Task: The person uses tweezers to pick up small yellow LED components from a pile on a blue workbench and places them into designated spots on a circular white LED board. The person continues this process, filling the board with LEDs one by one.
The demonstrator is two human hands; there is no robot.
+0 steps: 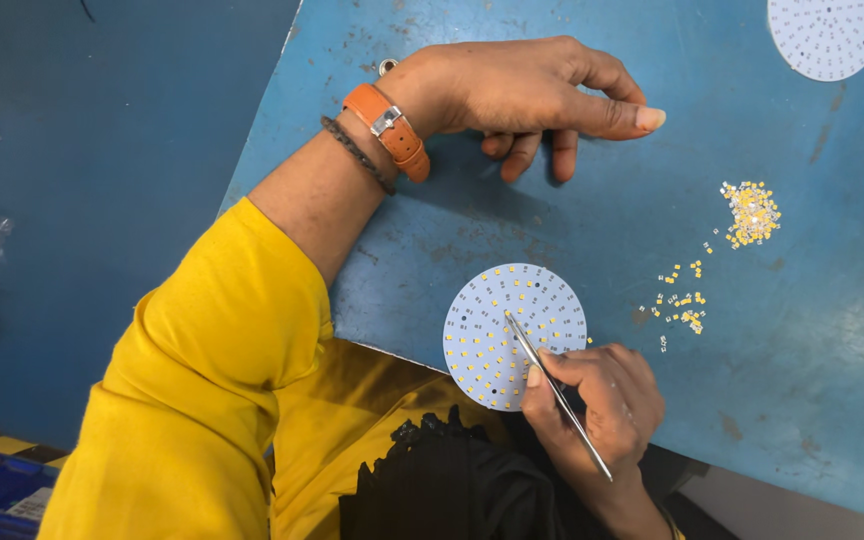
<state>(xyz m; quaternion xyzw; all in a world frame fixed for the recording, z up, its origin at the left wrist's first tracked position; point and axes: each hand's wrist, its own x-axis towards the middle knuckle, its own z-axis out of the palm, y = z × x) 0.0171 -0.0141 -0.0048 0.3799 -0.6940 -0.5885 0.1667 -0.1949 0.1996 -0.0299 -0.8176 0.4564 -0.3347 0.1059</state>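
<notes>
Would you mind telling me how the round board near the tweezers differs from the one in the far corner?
The near board lies whole in view and carries many yellow chips; the far board is cut by the frame edge and shows only bare pads. The right hand holds tweezers over the near board; nothing touches the far one. Both are white discs on the blue table.

White disc (515,336) — yellow-dotted; blue table (572,230)

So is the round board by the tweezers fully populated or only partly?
Partly. The round white board shows yellow chips on many pads, others bare; the tweezers in the right hand touch its face.
</notes>
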